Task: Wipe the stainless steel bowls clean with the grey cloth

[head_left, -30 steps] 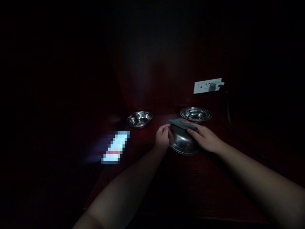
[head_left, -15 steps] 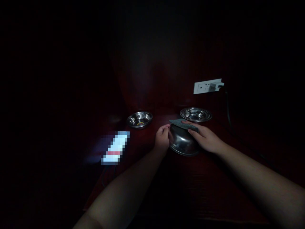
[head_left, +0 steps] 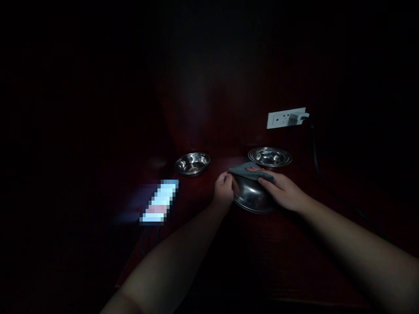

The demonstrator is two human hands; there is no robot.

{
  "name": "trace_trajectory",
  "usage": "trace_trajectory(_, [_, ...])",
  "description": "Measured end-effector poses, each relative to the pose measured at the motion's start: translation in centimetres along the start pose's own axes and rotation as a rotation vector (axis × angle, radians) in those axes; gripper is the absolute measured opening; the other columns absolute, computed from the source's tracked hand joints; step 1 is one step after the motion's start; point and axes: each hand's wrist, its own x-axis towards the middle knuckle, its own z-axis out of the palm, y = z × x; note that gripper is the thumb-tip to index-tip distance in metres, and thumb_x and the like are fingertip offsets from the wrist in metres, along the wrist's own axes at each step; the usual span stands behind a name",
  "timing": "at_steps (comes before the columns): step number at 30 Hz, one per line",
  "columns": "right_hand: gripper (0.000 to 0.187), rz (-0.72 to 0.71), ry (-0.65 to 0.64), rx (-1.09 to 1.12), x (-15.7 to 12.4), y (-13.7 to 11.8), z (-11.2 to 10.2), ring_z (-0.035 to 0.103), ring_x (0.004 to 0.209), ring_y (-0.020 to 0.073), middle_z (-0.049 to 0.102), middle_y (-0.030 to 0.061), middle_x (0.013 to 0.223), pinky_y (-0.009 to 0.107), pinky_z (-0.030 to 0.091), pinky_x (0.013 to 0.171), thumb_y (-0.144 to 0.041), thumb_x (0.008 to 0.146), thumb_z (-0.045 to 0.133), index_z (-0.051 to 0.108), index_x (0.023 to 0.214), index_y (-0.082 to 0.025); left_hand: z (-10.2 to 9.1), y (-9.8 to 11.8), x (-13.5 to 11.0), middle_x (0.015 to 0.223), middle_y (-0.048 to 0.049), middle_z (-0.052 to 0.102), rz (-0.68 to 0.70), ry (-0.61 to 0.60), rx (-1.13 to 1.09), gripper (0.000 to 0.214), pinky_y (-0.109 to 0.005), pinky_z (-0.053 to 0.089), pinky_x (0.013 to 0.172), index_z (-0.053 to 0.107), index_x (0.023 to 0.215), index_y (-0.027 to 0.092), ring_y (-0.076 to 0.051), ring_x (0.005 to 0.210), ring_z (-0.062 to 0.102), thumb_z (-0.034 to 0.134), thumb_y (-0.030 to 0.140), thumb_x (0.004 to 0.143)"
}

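Note:
A shiny metal bowl (head_left: 250, 195) is tilted between my hands, its rounded outside toward me. My left hand (head_left: 224, 190) is closed on the bowl's left side, thumb and fingers pinched at its edge. With my right hand (head_left: 281, 187) I hold a grey-green cloth (head_left: 247, 172) against the top of the bowl. The fingers lie over the cloth and the thumb is under its near edge. Most of the bowl's far side is hidden by the cloth.
On the dark red table (head_left: 262, 261), a metal bowl (head_left: 192, 165) stands at the back left and stacked metal bowls (head_left: 270, 157) at the back right. A lit phone (head_left: 159, 203) lies left. A wall socket (head_left: 286, 118) holds a plug with a cable (head_left: 314, 148).
The cloth under my right hand has shifted slightly left across the bowl, and its left corner reaches farther toward my left hand. My left hand keeps its hold.

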Motion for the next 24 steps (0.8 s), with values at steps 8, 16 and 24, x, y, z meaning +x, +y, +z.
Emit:
trace_trajectory(8, [0.04,0.077,0.06,-0.037,0.0,1.0,0.2,0.048,0.123,0.0214,0.055,0.0068,0.13,0.041,0.033,0.108,-0.034,0.09,0.041,0.052,0.126,-0.019,0.1,0.5,-0.2,0.106,-0.0107,0.066,0.012,0.024,0.065,0.023,-0.033,0.044,0.09,0.063,0.098,0.015,-0.019,0.095,0.061,0.049,0.023,0.082])
trace_trajectory(16, [0.041,0.058,0.069,-0.063,-0.1,1.2,0.4,0.046,0.125,0.0212,0.054,0.0062,0.132,0.042,0.029,0.11,-0.033,0.09,0.041,0.052,0.127,-0.02,0.1,0.7,-0.4,0.104,-0.0094,0.067,0.014,0.032,0.053,0.021,-0.033,0.043,0.09,0.064,0.095,0.015,-0.018,0.094,0.062,0.051,0.023,0.082])
trace_trajectory(24, [0.04,0.069,0.109,-0.074,-0.1,1.3,0.6,0.048,0.123,0.0231,0.055,0.006,0.131,0.046,0.032,0.108,-0.033,0.089,0.043,0.053,0.127,-0.022,0.1,0.6,-0.3,0.101,-0.0087,0.068,0.02,0.04,0.045,0.019,-0.032,0.044,0.088,0.065,0.093,0.016,-0.017,0.092,0.062,0.053,0.024,0.08])
